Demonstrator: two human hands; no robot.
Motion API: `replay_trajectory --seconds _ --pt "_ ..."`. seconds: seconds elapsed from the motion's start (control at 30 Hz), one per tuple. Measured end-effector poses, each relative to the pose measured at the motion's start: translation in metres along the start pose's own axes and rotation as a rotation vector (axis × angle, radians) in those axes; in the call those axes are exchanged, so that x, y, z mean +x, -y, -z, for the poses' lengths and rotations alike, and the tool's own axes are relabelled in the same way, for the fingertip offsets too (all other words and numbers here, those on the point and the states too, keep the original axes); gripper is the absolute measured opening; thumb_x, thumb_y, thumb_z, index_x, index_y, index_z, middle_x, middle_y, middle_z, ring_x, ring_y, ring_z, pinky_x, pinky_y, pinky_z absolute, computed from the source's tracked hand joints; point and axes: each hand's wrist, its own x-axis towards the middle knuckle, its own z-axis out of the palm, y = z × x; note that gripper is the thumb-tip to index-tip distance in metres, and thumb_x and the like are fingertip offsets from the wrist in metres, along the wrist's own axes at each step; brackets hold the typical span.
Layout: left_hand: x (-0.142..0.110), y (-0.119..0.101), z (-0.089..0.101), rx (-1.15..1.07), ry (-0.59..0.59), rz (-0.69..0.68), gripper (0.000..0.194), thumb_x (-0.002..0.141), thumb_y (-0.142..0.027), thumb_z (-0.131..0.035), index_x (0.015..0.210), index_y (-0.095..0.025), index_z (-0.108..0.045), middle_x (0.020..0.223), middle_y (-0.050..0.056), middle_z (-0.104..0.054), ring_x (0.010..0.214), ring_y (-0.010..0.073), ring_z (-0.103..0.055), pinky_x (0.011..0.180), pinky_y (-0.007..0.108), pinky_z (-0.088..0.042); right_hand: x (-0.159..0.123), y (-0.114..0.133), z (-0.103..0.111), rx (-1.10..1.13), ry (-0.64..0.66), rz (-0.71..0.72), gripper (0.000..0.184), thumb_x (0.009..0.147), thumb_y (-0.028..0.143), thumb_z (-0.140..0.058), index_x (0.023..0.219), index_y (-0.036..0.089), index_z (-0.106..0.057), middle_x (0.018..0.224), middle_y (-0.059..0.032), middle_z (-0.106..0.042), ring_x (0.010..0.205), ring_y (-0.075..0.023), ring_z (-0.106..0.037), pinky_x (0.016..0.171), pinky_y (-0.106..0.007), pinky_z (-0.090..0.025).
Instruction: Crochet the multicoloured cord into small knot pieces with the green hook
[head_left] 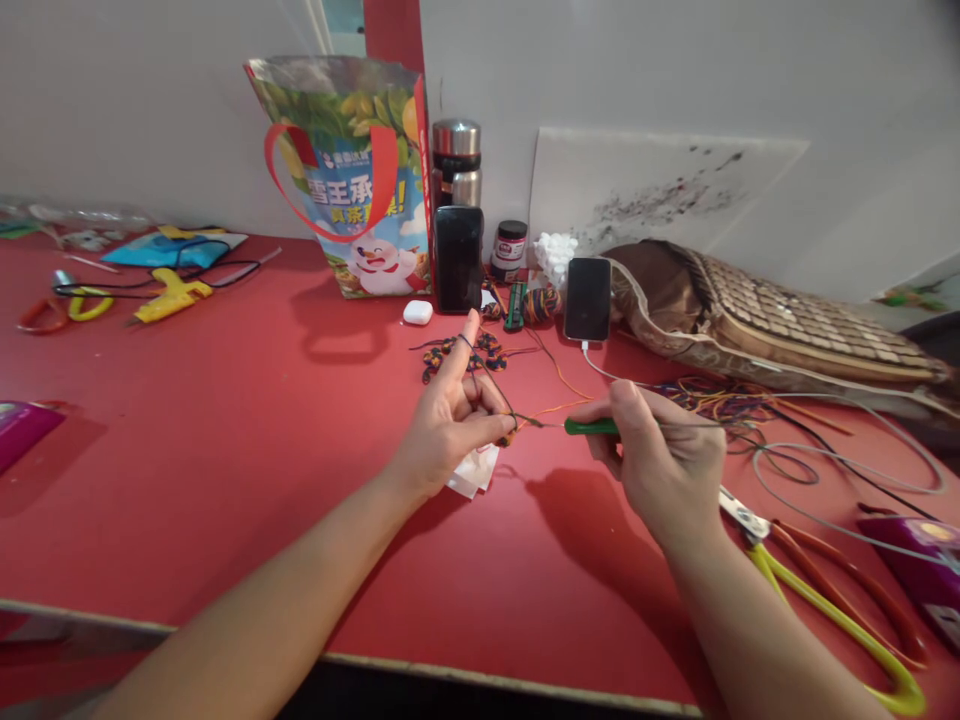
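Note:
My right hand [664, 455] is closed around a crochet hook with a green handle [592, 427], its thin metal tip pointing left. Between the thumb and fingers of my left hand [454, 425] is pinched a small piece of crochet [508, 437] in dark and orange yarn. The raised left index finger carries a dark strand of yarn. The hook's tip reaches a dark loop beside the piece; whether it is through the loop is too small to tell. Below my left hand lies a white paper [476, 472]. Behind it sits a coiled multicoloured crocheted strip [487, 350].
Large scissors [757, 530] lie by my right forearm, near tangled yarn [712, 400] and a white cable. Two phones [458, 260], a jar [509, 250], a gift bag [367, 180] and a beaded cushion [810, 310] stand behind. A yellow glue gun [171, 295] lies left.

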Motion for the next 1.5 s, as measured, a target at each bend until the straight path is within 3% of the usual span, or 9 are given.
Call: replay_trajectory --seconds 0.17,0.27,0.37,0.5,0.7,0.87,1.0,1.3,1.5 --pt "-0.001 -0.004 0.000 -0.062 0.018 0.089 0.111 0.075 -0.007 -0.078 0.171 -0.032 -0.028 0.071 -0.005 -0.063 0.060 0.0118 -0.055 0.059 0.026 -0.042 0.009 -0.005 0.002 0.216 0.091 -0.294 0.062 0.087 0.070 -0.074 0.055 0.017 -0.070 0.037 -0.0007 -0.052 0.030 -0.0082 -0.038 0.031 -0.021 -0.018" --pt "-0.002 -0.005 -0.002 -0.094 0.045 0.110 0.113 0.076 -0.008 -0.079 0.171 -0.035 -0.026 0.072 -0.005 -0.064 0.060 0.0117 -0.055 0.058 0.025 -0.043 0.013 -0.006 0.000 0.373 0.191 -0.473 0.062 0.081 0.073 -0.076 0.055 0.018 -0.068 0.031 0.0036 -0.042 0.026 -0.0060 -0.024 0.030 -0.020 -0.011" --pt "-0.003 -0.004 -0.003 -0.091 0.053 0.093 0.117 0.078 -0.009 -0.080 0.173 -0.036 -0.018 0.072 -0.005 -0.065 0.062 0.0123 -0.057 0.060 0.025 -0.045 0.016 -0.005 -0.003 0.525 0.276 -0.558 0.054 0.078 0.069 -0.080 0.062 0.019 -0.070 0.035 0.0066 -0.042 0.028 -0.0050 -0.020 0.030 -0.020 -0.014" --pt "-0.003 -0.002 -0.004 -0.092 0.037 0.078 0.125 0.079 -0.010 -0.083 0.173 -0.038 -0.006 0.072 -0.006 -0.066 0.065 0.0131 -0.061 0.061 0.024 -0.049 0.013 -0.004 -0.007 0.673 0.234 -0.467 0.032 0.076 0.052 -0.089 0.082 0.022 -0.077 0.055 0.0048 -0.058 0.038 -0.0057 -0.030 0.036 -0.020 -0.026" --pt "-0.004 -0.002 -0.005 -0.127 0.033 0.073 0.134 0.079 -0.010 -0.086 0.172 -0.040 0.007 0.075 -0.006 -0.068 0.068 0.0130 -0.066 0.063 0.023 -0.052 0.004 -0.009 -0.013 0.694 0.190 -0.325 0.016 0.077 0.030 -0.091 0.083 0.023 -0.078 0.056 0.0062 -0.052 0.048 -0.0080 -0.041 0.047 -0.022 -0.039" --pt "-0.004 0.000 -0.006 -0.148 0.044 0.090 0.141 0.077 -0.010 -0.089 0.170 -0.041 0.013 0.078 -0.007 -0.070 0.071 0.0141 -0.070 0.070 0.027 -0.058 -0.003 -0.014 -0.016 0.565 0.112 -0.300 0.022 0.073 0.024 -0.092 0.091 0.025 -0.079 0.075 0.0015 -0.070 0.068 -0.0132 -0.065 0.065 -0.027 -0.057" --pt "-0.004 0.001 -0.005 -0.151 0.052 0.097 0.140 0.078 -0.011 -0.089 0.171 -0.039 0.011 0.078 -0.006 -0.071 0.075 0.0142 -0.070 0.077 0.028 -0.058 -0.008 -0.016 -0.018 0.494 0.123 -0.238 0.030 0.073 0.024 -0.094 0.097 0.027 -0.076 0.090 -0.0005 -0.076 0.083 -0.0166 -0.073 0.074 -0.030 -0.064" --pt "-0.004 0.000 -0.009 -0.159 0.011 0.060 0.122 0.079 -0.017 -0.087 0.173 -0.038 -0.013 0.088 -0.003 -0.070 0.077 0.0131 -0.065 0.072 0.025 -0.052 -0.012 -0.012 -0.024 0.216 0.161 -0.067 0.017 0.082 0.021 -0.083 0.095 0.024 -0.072 0.089 -0.0010 -0.076 0.076 -0.0154 -0.073 0.075 -0.031 -0.065" --pt "0.005 -0.005 -0.004 -0.112 -0.205 -0.060 0.074 0.092 -0.028 -0.072 0.162 -0.024 -0.049 0.072 0.000 -0.069 0.046 0.0052 -0.024 0.047 0.022 -0.024 -0.006 -0.012 -0.020 0.241 0.146 -0.095 0.014 0.080 0.018 -0.078 0.089 0.022 -0.068 0.078 0.0010 -0.070 0.065 -0.0124 -0.067 0.061 -0.025 -0.058"
